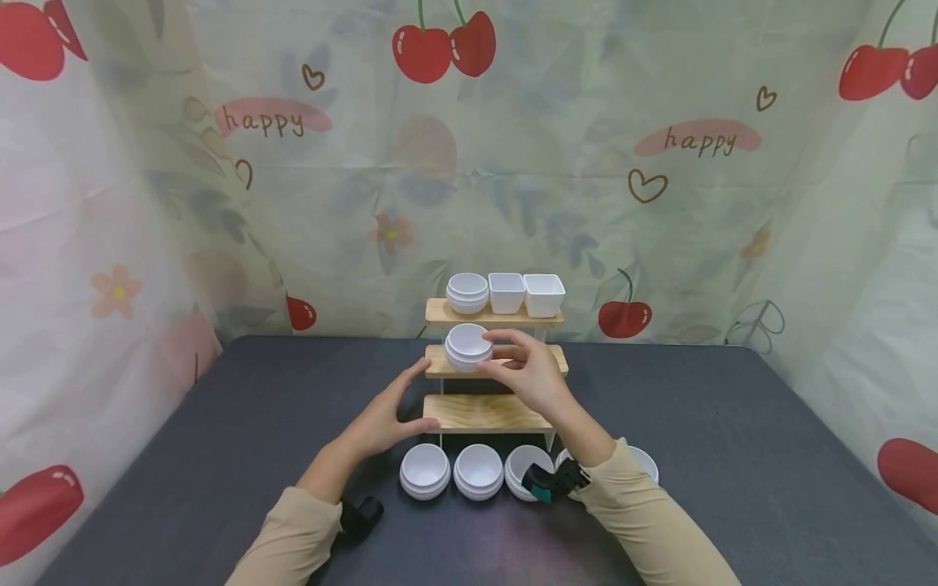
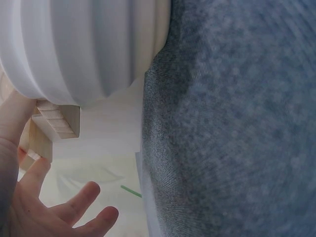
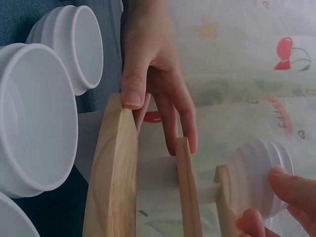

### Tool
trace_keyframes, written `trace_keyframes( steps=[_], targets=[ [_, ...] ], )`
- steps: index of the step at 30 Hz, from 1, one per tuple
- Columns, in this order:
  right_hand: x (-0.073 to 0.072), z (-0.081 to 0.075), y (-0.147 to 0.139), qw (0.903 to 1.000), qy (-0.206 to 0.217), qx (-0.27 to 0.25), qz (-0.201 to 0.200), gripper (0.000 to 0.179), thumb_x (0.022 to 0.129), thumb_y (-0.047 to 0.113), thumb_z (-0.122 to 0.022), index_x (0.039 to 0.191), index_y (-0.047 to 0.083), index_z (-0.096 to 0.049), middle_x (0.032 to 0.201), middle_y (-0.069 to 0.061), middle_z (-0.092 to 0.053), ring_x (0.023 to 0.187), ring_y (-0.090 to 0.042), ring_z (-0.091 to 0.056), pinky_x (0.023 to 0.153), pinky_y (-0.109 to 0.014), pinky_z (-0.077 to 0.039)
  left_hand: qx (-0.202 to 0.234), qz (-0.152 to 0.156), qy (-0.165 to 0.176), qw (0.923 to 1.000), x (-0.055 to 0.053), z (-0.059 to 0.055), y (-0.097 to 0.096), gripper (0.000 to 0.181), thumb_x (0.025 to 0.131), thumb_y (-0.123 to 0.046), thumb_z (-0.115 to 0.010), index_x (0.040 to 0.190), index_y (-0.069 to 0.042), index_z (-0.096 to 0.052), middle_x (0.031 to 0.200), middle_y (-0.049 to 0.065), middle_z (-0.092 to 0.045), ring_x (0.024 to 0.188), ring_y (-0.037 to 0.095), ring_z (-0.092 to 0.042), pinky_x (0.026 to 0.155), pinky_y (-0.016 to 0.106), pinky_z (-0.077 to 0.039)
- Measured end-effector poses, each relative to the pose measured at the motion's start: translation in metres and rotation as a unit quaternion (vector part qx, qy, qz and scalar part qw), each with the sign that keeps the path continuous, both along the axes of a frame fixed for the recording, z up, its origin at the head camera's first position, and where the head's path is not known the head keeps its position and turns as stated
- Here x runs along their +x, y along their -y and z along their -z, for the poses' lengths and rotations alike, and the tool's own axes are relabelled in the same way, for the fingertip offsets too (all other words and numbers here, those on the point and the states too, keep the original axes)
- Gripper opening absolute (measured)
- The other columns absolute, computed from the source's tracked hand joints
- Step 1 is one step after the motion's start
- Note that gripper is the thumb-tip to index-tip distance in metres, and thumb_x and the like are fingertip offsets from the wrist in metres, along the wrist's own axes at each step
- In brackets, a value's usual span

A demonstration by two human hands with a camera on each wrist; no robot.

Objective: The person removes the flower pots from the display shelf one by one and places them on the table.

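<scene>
A three-tier wooden stand (image 1: 484, 417) is on the dark table. My right hand (image 1: 533, 370) pinches a round, ribbed white bowl (image 1: 469, 346) between thumb and fingers at the middle tier; I cannot tell whether it touches the board. My left hand (image 1: 384, 419) is at the stand's left side, its thumb on the edge of the lowest board (image 3: 116, 173) and a fingertip against the middle board (image 3: 185, 197). On the top board (image 1: 494, 317) sit another round bowl (image 1: 467, 293) and two square white bowls (image 1: 507, 293).
In front of the stand stands a row of several round white bowls (image 1: 479, 472), partly hidden by my right forearm. Dark cloth covers the table (image 1: 293, 391). A printed curtain (image 1: 550, 163) with cherries rises behind and at both sides.
</scene>
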State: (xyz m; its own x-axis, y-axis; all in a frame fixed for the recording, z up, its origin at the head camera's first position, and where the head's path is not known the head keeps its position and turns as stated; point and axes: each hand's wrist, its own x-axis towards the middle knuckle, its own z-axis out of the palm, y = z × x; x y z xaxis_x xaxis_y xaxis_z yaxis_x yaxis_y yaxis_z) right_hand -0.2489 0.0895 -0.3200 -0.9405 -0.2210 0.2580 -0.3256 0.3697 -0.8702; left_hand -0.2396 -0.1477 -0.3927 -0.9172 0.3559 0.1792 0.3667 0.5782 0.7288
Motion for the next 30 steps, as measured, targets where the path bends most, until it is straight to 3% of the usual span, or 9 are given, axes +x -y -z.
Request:
trace_keyframes(
  steps=[16,30],
  targets=[
    [0.006,-0.001,-0.009,0.9992,-0.015,-0.017,-0.031,0.041,0.08,0.01,-0.073,0.119,0.006,-0.06,0.107,-0.02,-0.069,0.094,-0.028,-0.067,0.071,-0.018,-0.051,0.0,-0.002,0.0,1.0,-0.001,0.001,0.001,0.092,0.078,-0.034,-0.075,0.15,-0.023,-0.018,0.158,0.005,-0.018,0.145,0.031,-0.018,0.113,0.056,-0.022],
    [0.016,0.0,-0.014,0.9982,-0.006,-0.015,-0.058,0.041,0.081,0.006,-0.071,0.12,0.006,-0.059,0.116,-0.022,-0.064,0.099,-0.03,-0.067,0.075,-0.026,-0.056,0.003,0.001,-0.001,1.0,0.0,0.0,0.0,0.091,0.079,-0.031,-0.074,0.15,-0.021,-0.018,0.158,0.006,-0.017,0.144,0.033,-0.019,0.113,0.056,-0.023]
  ],
)
